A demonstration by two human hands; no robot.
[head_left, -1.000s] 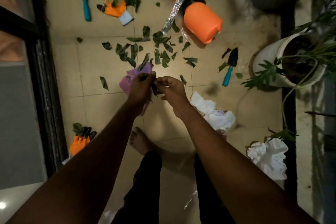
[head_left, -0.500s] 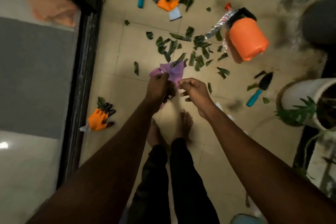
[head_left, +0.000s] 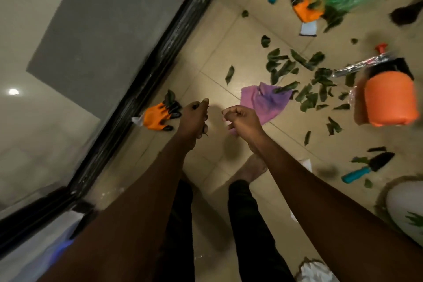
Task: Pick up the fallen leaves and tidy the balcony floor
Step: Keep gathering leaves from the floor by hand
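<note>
The main risk is spilling. The left hand (head_left: 194, 119) is closed in a loose fist with dark leaf scraps peeking out at the thumb and heel, and bending for more could let them slip back onto the floor (head_left: 229, 34). The leaf lying on the purple cloth (head_left: 263, 102) may be missed, or scattered if the cloth is dragged. Most fallen leaves (head_left: 309, 80) lie right of centre, between the cloth and the orange container (head_left: 389, 101), well apart from both hands. The right hand (head_left: 242, 119) is curled at mid-frame with nothing visible in it. Both forearms reach forward, the hands near each other but not touching.
</note>
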